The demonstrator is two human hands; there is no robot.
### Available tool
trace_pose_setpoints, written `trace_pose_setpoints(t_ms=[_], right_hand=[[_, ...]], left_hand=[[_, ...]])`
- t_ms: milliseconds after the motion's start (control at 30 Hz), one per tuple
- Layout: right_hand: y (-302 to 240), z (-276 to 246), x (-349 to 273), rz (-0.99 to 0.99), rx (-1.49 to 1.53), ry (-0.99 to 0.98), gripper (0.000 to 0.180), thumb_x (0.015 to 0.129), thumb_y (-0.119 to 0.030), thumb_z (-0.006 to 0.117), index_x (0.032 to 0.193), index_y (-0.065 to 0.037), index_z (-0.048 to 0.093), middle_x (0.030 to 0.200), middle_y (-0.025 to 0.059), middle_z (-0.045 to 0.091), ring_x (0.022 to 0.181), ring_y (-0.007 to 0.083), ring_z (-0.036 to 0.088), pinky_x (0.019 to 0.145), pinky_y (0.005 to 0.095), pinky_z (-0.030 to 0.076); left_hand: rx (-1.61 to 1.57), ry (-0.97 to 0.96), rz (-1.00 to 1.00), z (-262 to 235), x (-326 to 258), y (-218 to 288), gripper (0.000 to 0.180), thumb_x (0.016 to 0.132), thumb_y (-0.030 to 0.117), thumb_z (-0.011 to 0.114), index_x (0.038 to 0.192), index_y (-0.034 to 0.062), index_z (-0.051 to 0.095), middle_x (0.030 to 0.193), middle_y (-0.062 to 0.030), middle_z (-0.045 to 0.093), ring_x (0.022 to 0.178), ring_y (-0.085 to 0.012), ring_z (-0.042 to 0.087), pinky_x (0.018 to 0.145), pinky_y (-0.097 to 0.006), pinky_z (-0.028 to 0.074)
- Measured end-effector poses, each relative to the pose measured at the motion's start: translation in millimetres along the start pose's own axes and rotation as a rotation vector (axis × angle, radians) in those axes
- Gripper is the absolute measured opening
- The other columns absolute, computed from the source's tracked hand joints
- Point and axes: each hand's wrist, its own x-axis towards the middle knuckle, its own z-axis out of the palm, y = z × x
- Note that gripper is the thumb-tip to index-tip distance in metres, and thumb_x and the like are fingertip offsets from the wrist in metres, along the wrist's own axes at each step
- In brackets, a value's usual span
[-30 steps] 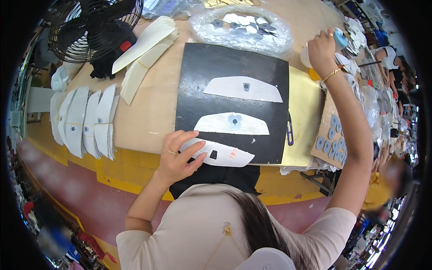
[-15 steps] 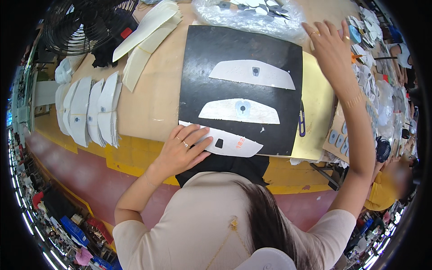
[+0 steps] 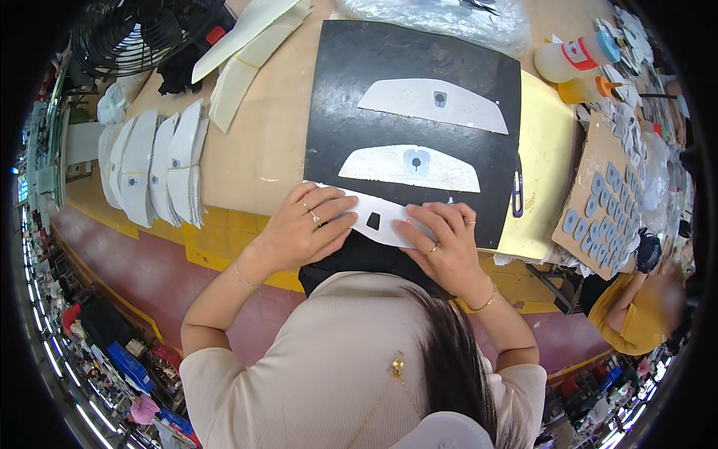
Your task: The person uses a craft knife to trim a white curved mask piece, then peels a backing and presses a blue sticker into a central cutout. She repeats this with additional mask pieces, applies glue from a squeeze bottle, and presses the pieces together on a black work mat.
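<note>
A white curved-edge panel (image 3: pixel 389 212) with a small dark cut-out lies along the near edge of a black board (image 3: pixel 419 63). My left hand (image 3: pixel 307 224) holds its left end, fingers on top. At its right end my right hand (image 3: pixel 447 243) grips the panel, fingertips bent over it. Just beyond them rests a second white panel (image 3: pixel 374 162) with a light-blue patch around a dark keyhole shape. Farther up the board sits a third panel (image 3: pixel 471 108) with a small grey patch.
Bundled white panels (image 3: pixel 137 176) stand at the left, below a black fan (image 3: pixel 142 37). On the right are a purple-handled tool (image 3: pixel 517 191), a blue-capped bottle (image 3: pixel 557 63), an orange-tipped bottle (image 3: pixel 580 91) and cardboard (image 3: pixel 587 168) with several grey-blue patches. A plastic bag (image 3: pixel 449 19) lies at the back.
My right hand has come back from the far right and taken the near panel's right end. My left hand stays on the left end. The view has shifted slightly.
</note>
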Motion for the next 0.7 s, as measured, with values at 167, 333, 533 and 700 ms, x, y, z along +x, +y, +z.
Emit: trace_pose_setpoints(t_ms=[167, 333, 533, 700], right_hand=[[-6, -20, 1, 0.308, 0.603, 0.075, 0.021, 0.086, -0.009, 0.074, 0.107, -0.007, 0.073, 0.103, 0.0079, 0.070, 0.083, 0.0232, 0.066, 0.069, 0.0344, 0.050], [3, -42, 2, 0.645, 0.628, -0.155, 0.012, 0.088, -0.003, 0.073, 0.099, 0.000, 0.074, 0.089, 0.0116, 0.070, 0.074, 0.0255, 0.068, 0.065, 0.0309, 0.052], [12, -32, -1, 0.519, 0.572, 0.079, 0.010, 0.088, -0.008, 0.073, 0.091, 0.001, 0.070, 0.131, 0.0136, 0.065, 0.063, 0.0205, 0.065, 0.060, 0.0288, 0.050], [11, -46, 11, 0.674, 0.566, -0.145, 0.012, 0.086, -0.008, 0.073, 0.085, 0.001, 0.065, 0.151, 0.0170, 0.050, 0.057, 0.0181, 0.065, 0.058, 0.0285, 0.051]], left_hand=[[-0.421, -0.003, -0.257, -14, 12, 21, 0.019, 0.088, 0.015, 0.073, 0.104, 0.0050, 0.072, 0.101, -0.0082, 0.073, 0.090, -0.0247, 0.067, 0.083, -0.038, 0.051], [-0.806, -0.209, -0.785, -16, 34, 30, 0.014, 0.091, 0.015, 0.072, 0.100, 0.0050, 0.073, 0.090, -0.0087, 0.074, 0.080, -0.0256, 0.069, 0.077, -0.033, 0.053], [-0.685, 0.032, -0.572, 1, 36, 26, 0.011, 0.092, 0.013, 0.073, 0.094, 0.0028, 0.071, 0.132, -0.0110, 0.065, 0.109, -0.0209, 0.066, 0.080, -0.032, 0.054], [-0.695, -0.056, -0.629, 7, 36, 28, 0.011, 0.092, 0.011, 0.070, 0.093, 0.0010, 0.068, 0.152, -0.0123, 0.051, 0.116, -0.0207, 0.064, 0.071, -0.028, 0.059]])
